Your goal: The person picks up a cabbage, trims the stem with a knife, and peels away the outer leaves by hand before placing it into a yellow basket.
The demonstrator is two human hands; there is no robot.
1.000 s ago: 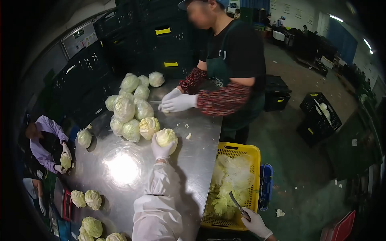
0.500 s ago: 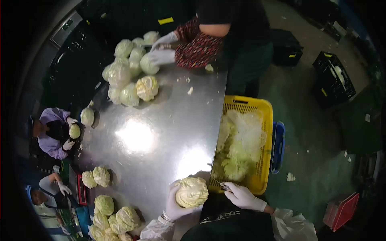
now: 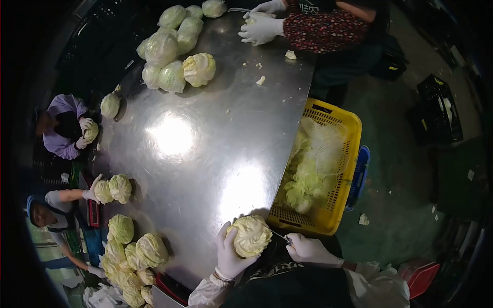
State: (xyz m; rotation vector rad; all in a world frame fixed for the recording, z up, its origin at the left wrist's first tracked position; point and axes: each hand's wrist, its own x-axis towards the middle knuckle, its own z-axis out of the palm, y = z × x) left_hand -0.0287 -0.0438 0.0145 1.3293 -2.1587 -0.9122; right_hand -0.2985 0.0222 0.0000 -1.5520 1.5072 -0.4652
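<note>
Left hand (image 3: 232, 260) gripping the pale cabbage (image 3: 250, 237) from its left side, at the near edge of the metal table (image 3: 231, 120). Right hand (image 3: 311, 251) closed on the knife (image 3: 278, 234), blade pointing at the cabbage's right side, contact unclear. Yellow crate (image 3: 353, 134) with loose leaves (image 3: 307, 187) beside table, bagged cabbages (image 3: 162, 49) grouped at far side.

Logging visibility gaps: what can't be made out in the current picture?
Head view, all:
Underside of held cabbage: hidden by its top and left hand.
Knife handle: mostly covered by right hand.
Floor of yellow crate: under leaves.
Co-worker in patterned sleeves: head beyond top edge.
</note>
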